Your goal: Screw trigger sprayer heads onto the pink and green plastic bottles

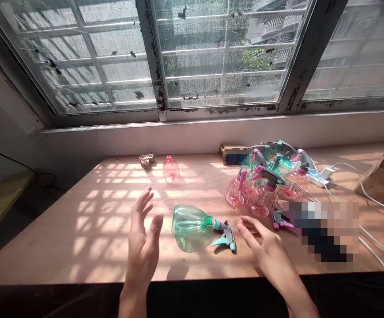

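A green see-through spray bottle (192,224) lies on its side on the wooden table (89,229), its teal trigger head (225,235) pointing right. My left hand (143,238) hovers just left of the bottle, fingers stretched up and apart, holding nothing. My right hand (261,245) reaches in from the right, fingers spread, its tips close to the trigger head but not touching it.
A cluster of pink spray bottles (265,185) stands behind my right hand, with a loose pink trigger head (282,220) beside it. A capless pink bottle (171,168) and small cubes (146,160) sit further back. A power strip (321,176), cables and a cardboard box (382,180) lie right.
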The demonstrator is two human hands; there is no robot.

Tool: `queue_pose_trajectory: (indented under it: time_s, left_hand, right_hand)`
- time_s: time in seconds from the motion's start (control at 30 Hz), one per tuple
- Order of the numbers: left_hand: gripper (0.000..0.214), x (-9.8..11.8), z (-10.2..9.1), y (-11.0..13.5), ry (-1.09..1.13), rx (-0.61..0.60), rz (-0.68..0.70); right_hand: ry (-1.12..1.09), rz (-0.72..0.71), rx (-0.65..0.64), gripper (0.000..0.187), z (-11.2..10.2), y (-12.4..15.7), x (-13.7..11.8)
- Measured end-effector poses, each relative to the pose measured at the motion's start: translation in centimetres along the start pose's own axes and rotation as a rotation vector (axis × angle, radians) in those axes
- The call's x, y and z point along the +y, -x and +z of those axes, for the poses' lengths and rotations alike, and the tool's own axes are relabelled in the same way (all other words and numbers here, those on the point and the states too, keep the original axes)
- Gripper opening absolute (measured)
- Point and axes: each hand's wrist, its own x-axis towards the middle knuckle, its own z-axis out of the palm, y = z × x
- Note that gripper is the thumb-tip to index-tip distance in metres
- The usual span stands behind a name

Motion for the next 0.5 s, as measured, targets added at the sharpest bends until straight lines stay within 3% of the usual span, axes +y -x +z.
queue_pose_trajectory:
  time_s: [0.1, 0.2, 0.37, 0.5]
  left_hand:
    - [0.086, -2.7, 2.8, 0.5, 0.037, -0.087, -0.228]
    - [0.087, -4.7, 4.7, 1.3, 0.052, -0.154, -0.306]
    - [0.069, -4.9, 4.1, 1.9, 0.065, -0.215, -0.314]
    - [0.062, -4.7, 3.5, 1.9, 0.122, -0.225, -0.296]
  right_hand:
    - [-0.004, 0.032, 0.014, 0.056, 4.2, -0.6, 2.0]
    - [-0.018, -0.001, 0.047, 0.056, 6.3, -0.5, 2.3]
    - [-0.184, 0.009, 0.027, 0.048, 7.4, -0.4, 1.9]
    - [-0.442, 0.053, -0.001, 0.057, 8.0, -0.6, 2.3]
